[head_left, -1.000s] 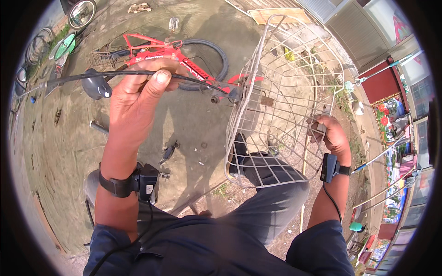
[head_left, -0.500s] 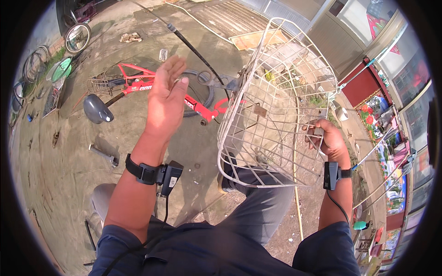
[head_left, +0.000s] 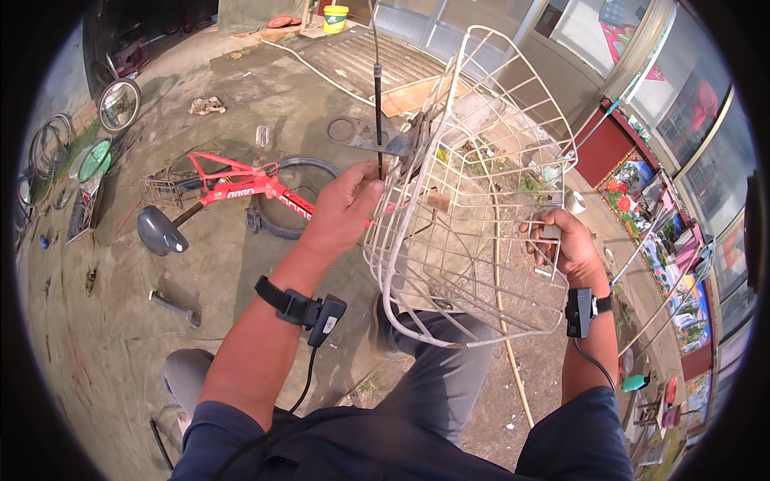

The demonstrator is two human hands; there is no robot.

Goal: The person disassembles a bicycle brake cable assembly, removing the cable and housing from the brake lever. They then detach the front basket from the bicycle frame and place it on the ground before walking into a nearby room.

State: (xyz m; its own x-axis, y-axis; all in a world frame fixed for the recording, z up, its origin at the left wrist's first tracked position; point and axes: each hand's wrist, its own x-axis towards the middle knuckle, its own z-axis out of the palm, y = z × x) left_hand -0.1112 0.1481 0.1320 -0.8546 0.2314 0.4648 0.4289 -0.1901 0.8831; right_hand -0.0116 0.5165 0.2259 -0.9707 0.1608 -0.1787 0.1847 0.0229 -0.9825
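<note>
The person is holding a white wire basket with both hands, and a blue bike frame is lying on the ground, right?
Not quite: in the head view the bike frame on the ground is red, not blue. Both the left hand and right hand do hold the white wire basket.

Colourful flower posters point(head_left: 642, 180) far right

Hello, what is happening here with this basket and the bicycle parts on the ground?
A person holds a white wire basket up in both hands. The left hand grips a thin dark rod at the basket's near rim, and the right hand holds the far side. Below, on the dirt ground, lie a red bicycle frame, a black tyre and a grey saddle.
</note>
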